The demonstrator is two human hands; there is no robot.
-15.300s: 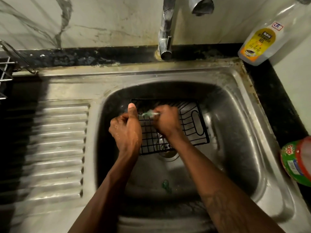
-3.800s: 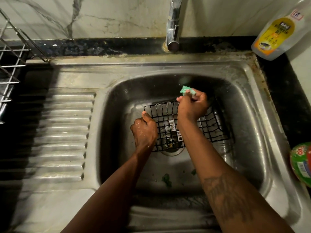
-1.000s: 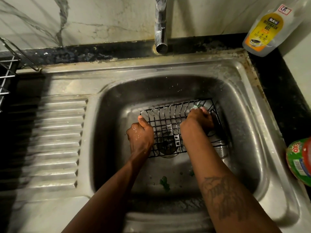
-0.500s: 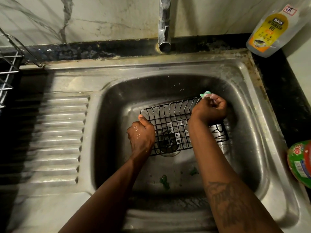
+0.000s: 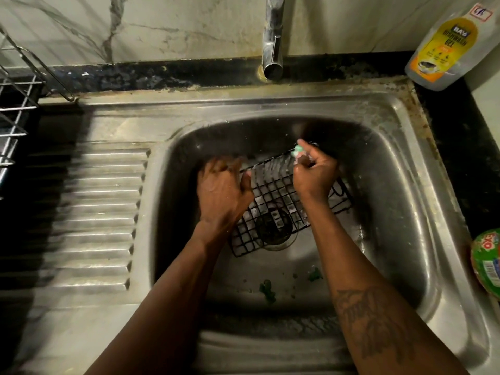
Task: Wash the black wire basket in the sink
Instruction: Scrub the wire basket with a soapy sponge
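Note:
The black wire basket (image 5: 273, 201) lies tilted in the steel sink (image 5: 392, 163), over the drain. My left hand (image 5: 220, 190) grips the basket's left edge, fingers curled over the rim and thumb on the wires. My right hand (image 5: 315, 171) holds a small green scrub pad (image 5: 299, 150) and presses it against the basket's far right corner. Soap film shows on the wires. The basket's right part is partly hidden behind my right hand.
The tap (image 5: 272, 44) stands at the back, with no water running. A dishwash gel bottle (image 5: 443, 47) leans at the back right. A green tub (image 5: 487, 261) sits on the right counter. A wire dish rack (image 5: 16, 112) is at left beside the ribbed drainboard (image 5: 94, 212). Green bits (image 5: 266, 289) lie on the sink floor.
My left hand has shifted up along the basket's left edge and the basket has turned and tilted. My right hand with the pad stays at the far corner, slightly nearer the middle.

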